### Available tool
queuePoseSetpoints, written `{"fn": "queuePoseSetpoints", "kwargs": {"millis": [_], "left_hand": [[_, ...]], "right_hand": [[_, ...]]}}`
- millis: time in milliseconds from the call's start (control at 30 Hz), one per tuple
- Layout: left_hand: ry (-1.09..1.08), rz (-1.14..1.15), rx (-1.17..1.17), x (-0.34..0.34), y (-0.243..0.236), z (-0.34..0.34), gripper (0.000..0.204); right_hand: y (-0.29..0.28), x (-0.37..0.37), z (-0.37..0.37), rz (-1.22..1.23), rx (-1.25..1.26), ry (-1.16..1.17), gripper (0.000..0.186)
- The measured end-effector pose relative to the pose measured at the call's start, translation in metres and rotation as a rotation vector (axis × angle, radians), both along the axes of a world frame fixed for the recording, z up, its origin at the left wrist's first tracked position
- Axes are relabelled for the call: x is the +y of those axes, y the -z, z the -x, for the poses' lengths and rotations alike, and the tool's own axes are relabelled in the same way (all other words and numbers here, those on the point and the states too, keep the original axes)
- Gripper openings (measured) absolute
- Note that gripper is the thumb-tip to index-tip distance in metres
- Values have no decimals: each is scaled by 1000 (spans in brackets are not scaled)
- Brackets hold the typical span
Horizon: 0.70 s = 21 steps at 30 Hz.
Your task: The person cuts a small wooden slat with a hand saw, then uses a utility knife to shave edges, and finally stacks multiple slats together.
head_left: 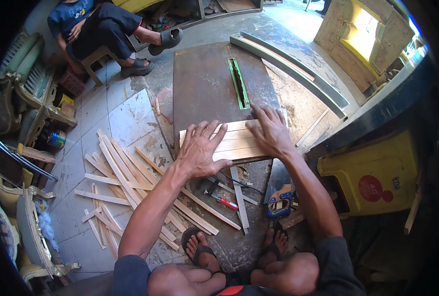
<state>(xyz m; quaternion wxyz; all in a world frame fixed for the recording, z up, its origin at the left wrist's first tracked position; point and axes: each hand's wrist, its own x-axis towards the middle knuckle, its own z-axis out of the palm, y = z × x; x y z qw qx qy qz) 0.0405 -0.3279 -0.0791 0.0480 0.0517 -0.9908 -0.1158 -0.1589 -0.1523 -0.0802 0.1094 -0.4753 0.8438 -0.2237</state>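
Note:
Several pale wooden strips (238, 142) lie side by side across the near end of a brown saw table (199, 79). My left hand (198, 148) rests on their left part, fingers spread and thumb along the near edge. Over their right end lies my right hand (272, 133), open too, its fingers apart and pointing away from me. Beyond the strips, a dark saw blade (238, 84) stands in a slot framed by a green insert (232, 69). The ends of the strips are partly hidden under my hands.
Loose wooden strips (130, 177) are heaped on the tiled floor at left. By my feet are a hand saw with a blue handle (279, 201) and a red-handled tool (225, 202). A yellow stool (372, 177) lies at right. Someone sits at the far left, a clog (166, 42) near the table.

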Motion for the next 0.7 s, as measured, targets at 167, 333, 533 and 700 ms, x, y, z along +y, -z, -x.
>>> {"fn": "queuePoseSetpoints", "kwargs": {"millis": [167,333,533,700], "left_hand": [[9,-33,0,1,-7,2,105],[-36,-176,-15,6,-14,2,103],[-92,-270,-45,10,-12,-3,104],[-64,-230,-46,8,-8,-5,100]], "right_hand": [[-9,35,1,-34,97,-227,126],[-6,31,8,13,45,-247,129],[-9,28,9,-32,-69,-223,125],[-5,27,13,30,-34,-267,119]]}}
